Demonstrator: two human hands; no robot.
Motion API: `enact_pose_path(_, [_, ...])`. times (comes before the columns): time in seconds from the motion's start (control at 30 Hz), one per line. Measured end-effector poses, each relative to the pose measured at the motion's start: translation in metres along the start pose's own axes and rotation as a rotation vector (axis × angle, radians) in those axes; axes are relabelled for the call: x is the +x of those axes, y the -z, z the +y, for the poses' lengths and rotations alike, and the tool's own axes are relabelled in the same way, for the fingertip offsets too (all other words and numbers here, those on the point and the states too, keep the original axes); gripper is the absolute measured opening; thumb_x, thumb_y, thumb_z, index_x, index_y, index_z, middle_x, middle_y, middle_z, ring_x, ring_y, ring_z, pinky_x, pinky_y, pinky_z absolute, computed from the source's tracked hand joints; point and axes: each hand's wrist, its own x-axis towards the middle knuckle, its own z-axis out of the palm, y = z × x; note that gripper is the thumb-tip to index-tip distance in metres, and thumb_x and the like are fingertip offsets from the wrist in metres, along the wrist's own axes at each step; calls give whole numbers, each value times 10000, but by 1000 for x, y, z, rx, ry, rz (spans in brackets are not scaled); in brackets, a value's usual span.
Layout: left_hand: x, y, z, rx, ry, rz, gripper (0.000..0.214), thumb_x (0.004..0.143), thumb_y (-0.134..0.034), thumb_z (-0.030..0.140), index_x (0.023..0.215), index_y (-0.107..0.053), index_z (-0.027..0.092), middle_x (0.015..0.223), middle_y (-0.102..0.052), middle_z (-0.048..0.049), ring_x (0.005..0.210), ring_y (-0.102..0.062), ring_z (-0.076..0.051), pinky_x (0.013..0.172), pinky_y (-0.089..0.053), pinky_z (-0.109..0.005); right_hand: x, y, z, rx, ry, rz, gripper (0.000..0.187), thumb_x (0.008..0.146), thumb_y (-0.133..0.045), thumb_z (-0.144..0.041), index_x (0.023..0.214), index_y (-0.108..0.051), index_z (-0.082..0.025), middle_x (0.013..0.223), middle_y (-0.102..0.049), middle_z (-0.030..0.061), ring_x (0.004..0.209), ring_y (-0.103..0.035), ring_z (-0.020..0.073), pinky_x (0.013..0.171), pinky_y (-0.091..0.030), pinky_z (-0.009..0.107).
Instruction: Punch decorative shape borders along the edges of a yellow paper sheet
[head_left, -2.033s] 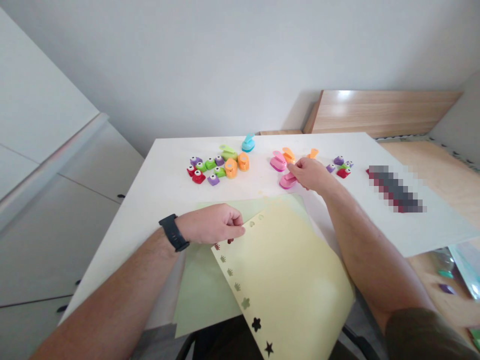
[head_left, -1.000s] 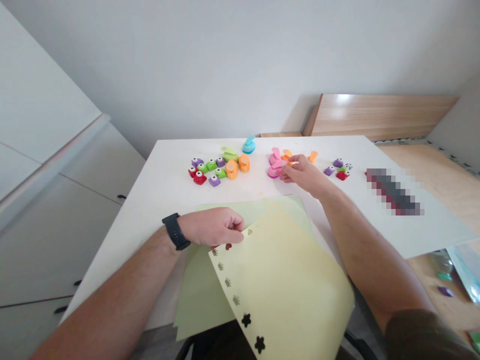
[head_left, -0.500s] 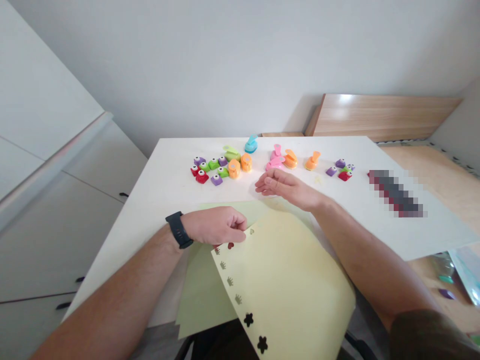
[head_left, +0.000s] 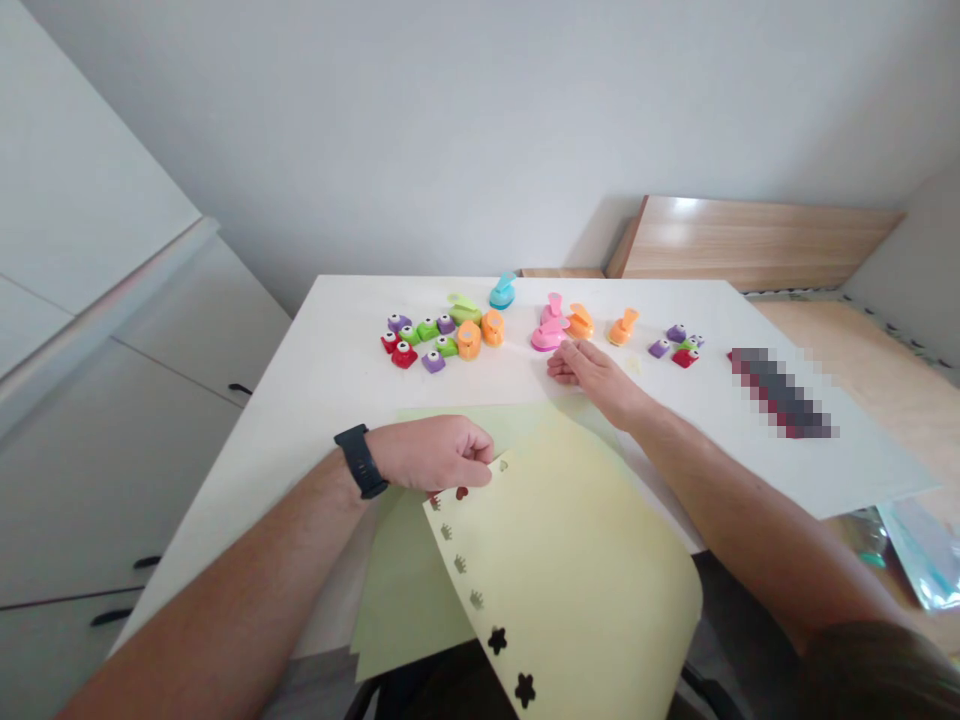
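My left hand (head_left: 442, 450) is closed on the top edge of a pale yellow sheet of paper (head_left: 585, 540), near its upper left corner. Hearts, crowns and flowers are punched along the sheet's edges, and its right side curls. Beneath it, green paper sheets (head_left: 409, 580) lie partly over the table's front edge. My right hand (head_left: 589, 375) hovers past the sheet's far end, fingers loosely bent, nothing visible in them. Its fingertips are just in front of a pink lever craft punch (head_left: 549, 337); whether they touch cannot be made out. An orange punch (head_left: 580, 321) stands just behind.
On the white table (head_left: 315, 350), several small punches (head_left: 405, 353), orange punches (head_left: 469, 340) and a blue punch (head_left: 502, 291) stand at back left. Another orange punch (head_left: 622, 327) and several small ones (head_left: 685, 357) are to the right. A blurred-out dark object (head_left: 784, 395) lies far right.
My right hand has moved right and its fingers have bent more, from stretched out over the table to in front of the pink punch. My left hand keeps its hold on the sheet.
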Motion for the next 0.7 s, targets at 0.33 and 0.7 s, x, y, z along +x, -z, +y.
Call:
enact_pose_path(0.33, [-1, 0, 0, -5, -11, -2, 148, 771, -603, 342, 736, -562, 205, 665, -687, -1, 469, -488, -115, 448, -326, -233, -34, -3, -11, 222, 117, -205, 447, 977, -495, -654, 1055, -630, -235, 1223, -689, 78, 1146, -656, 197, 1056, -498, 402])
enact_pose_path(0.7, [2, 2, -4, 23, -28, -29, 160, 815, -583, 339, 757, -562, 191, 682, -695, -2, 491, -505, -107, 461, -317, -220, -21, 1, 14, 88, 80, 39, 542, 921, -487, -750, 957, -629, -227, 1060, -708, 71, 1001, -668, 198, 966, -539, 391])
